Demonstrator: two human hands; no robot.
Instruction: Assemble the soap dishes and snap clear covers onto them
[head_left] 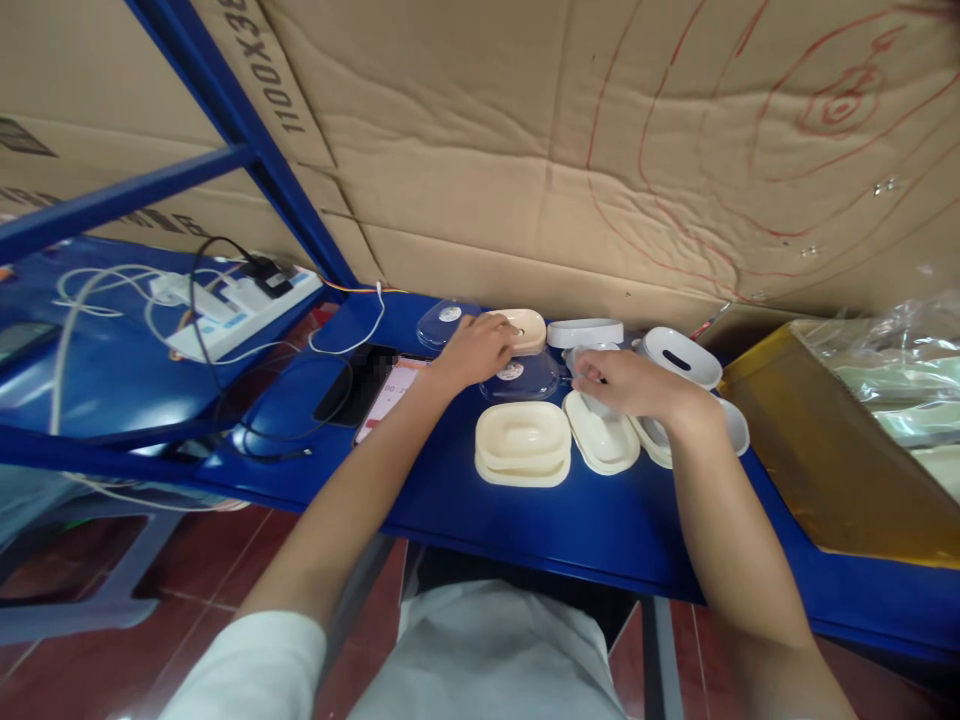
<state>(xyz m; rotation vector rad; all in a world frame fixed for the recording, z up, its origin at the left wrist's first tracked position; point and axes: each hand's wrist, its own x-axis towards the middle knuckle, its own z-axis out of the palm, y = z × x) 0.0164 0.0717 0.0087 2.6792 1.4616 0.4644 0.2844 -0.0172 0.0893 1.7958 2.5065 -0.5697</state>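
My left hand (480,350) lies with its fingers slightly apart over the left edge of a peach oval soap dish (527,328) that has a slot. Clear plastic lids (520,378) with round stickers sit beside and below that hand. In my right hand (628,380), curled fingers hold a pale translucent oval piece (597,360), partly hidden by the fingers. Directly beneath it rests a cream oval dish (602,440). Stacked cream dishes (523,445) lie to its left. A white ring-like oval piece (585,332) and a white slotted dish (682,357) stand behind.
Left of the dishes, a phone (390,395) with a lit screen lies on the blue table (465,510). Cables and a white power strip (247,320) occupy the far left. A plastic-lined box (825,450) bounds the right side; a cardboard wall (480,170) rises behind.
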